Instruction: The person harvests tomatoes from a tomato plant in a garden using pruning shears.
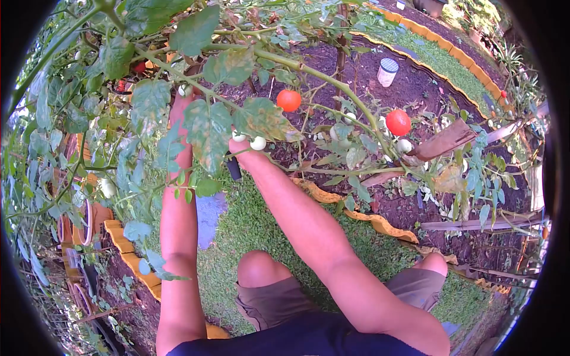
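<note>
Both arms reach forward into a tomato plant. My left hand (180, 110) is up among the leaves and stems; foliage covers its fingers, and a pale unripe tomato (185, 90) shows beside it. My right hand (242, 155) is partly behind a large yellow-blotched leaf (208, 133). From its near side sticks a black handle (234, 167), gripped in the hand; the rest of that tool is hidden. Two pale green tomatoes (257, 143) hang right at this hand. A ripe red tomato (289, 100) hangs farther up, and another red tomato (398, 122) is to the right.
A thick stem (309, 71) crosses above my hands. Yellow edging (380, 223) borders the dark soil bed (368, 71), where a lidded white tub (387, 72) stands. Wooden stakes (442, 141) lean at right. A bluish flat patch (210, 219) lies on the grass (237, 237).
</note>
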`<state>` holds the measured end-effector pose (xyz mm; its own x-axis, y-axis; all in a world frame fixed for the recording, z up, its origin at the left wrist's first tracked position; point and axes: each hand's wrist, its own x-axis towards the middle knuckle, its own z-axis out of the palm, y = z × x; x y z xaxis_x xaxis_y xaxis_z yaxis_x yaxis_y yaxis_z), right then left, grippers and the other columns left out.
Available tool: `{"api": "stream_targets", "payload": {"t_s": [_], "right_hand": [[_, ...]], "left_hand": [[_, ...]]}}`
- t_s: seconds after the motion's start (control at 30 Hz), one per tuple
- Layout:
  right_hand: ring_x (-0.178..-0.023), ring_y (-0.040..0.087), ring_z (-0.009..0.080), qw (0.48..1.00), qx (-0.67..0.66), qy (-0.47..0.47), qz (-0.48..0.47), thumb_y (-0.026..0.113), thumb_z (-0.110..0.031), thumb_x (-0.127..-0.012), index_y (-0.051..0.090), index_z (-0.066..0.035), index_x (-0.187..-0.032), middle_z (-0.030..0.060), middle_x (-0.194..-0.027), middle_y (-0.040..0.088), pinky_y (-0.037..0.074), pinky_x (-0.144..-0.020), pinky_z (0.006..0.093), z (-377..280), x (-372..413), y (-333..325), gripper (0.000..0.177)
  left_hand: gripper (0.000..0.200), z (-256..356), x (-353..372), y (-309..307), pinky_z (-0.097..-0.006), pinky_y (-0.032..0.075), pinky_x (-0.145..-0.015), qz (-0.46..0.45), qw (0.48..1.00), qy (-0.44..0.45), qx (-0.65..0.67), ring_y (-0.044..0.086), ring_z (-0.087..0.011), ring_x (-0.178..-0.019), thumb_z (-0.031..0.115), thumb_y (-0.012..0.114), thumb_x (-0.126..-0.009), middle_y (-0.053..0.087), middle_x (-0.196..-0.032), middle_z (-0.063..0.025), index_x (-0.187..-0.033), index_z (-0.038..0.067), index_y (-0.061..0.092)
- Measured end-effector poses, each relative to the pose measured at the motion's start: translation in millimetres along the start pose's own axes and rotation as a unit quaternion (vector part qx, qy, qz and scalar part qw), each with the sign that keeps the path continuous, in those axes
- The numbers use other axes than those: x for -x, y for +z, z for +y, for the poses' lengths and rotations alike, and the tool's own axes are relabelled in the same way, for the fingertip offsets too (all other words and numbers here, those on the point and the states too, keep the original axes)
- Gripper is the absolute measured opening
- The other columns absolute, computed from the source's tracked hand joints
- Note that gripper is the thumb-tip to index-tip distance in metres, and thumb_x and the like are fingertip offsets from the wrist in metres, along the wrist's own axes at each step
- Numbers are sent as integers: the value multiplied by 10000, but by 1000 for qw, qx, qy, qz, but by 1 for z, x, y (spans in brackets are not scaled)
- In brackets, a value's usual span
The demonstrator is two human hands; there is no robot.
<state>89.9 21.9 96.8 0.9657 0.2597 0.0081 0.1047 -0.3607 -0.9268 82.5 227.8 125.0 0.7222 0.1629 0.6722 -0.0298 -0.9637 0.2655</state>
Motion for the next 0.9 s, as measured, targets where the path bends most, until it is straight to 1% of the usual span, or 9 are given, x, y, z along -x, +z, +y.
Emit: {"api": "stream_targets", "payload": {"t_s": [0.13,0.27,0.4,0.5,0.57,0.63,0.8,0.87,0.9], "right_hand": [[-1019,690,360,999,26,-20,8,640,-372,-908,715,-77,-1086,178,-1059,714,532,-864,482,2,-5,6,353],[-1010,692,365,998,40,-57,-7,636,-380,-907,720,-77,-1073,181,-1046,715,533,-857,487,5,-8,11,355],[-1001,694,370,993,50,-105,-30,632,-387,-906,725,-77,-1060,183,-1034,716,533,-850,492,9,-10,17,359],[-994,696,373,990,54,-121,-47,630,-393,-905,728,-76,-1050,185,-1024,717,534,-845,496,7,-10,16,361],[-990,697,376,991,53,-108,-62,628,-396,-905,731,-76,-1044,186,-1018,718,534,-842,498,0,-8,13,363],[-1017,687,367,991,60,-73,-97,580,-353,-947,720,-90,-1082,176,-1062,713,526,-870,501,-17,2,-6,327],[-928,726,391,998,13,-19,-59,742,-499,-807,760,-48,-928,212,-953,737,568,-785,490,-35,-2,-12,468],[-909,734,391,998,-30,-24,-54,770,-523,-785,772,-45,-915,218,-943,741,581,-773,483,-39,-1,-13,495],[-908,734,390,999,-29,-14,-44,768,-521,-787,772,-44,-918,218,-937,741,580,-772,483,-41,-4,-6,495]], "left_hand": [[273,29,37,-47,-398,528,-724,-22,999,-49,4,667,-286,-809,157,671,-888,686,-958,-124,-1140,49,677],[280,36,83,-88,-404,527,-739,-51,995,-87,6,665,-295,-831,162,669,-892,685,-981,-129,-1148,52,678],[286,38,108,-111,-409,526,-755,-73,992,-105,3,664,-305,-854,167,666,-895,684,-1004,-133,-1157,55,679],[291,37,120,-120,-413,526,-766,-80,991,-110,-2,663,-312,-871,171,664,-897,684,-1022,-137,-1164,57,680],[294,33,119,-123,-416,526,-774,-80,991,-107,-5,662,-316,-883,173,662,-899,684,-1033,-139,-1169,58,680],[297,29,117,-124,-419,526,-782,-82,991,-105,-7,661,-321,-894,176,661,-900,683,-1045,-142,-1173,59,681],[305,20,115,-130,-426,525,-801,-92,990,-105,-16,660,-333,-923,182,658,-904,683,-1074,-148,-1184,62,682],[308,19,117,-133,-429,525,-809,-93,990,-104,-18,659,-338,-934,184,656,-906,682,-1085,-150,-1189,64,682],[310,18,117,-134,-430,524,-813,-96,990,-103,-19,659,-340,-940,186,656,-907,682,-1091,-151,-1191,64,683]]}}
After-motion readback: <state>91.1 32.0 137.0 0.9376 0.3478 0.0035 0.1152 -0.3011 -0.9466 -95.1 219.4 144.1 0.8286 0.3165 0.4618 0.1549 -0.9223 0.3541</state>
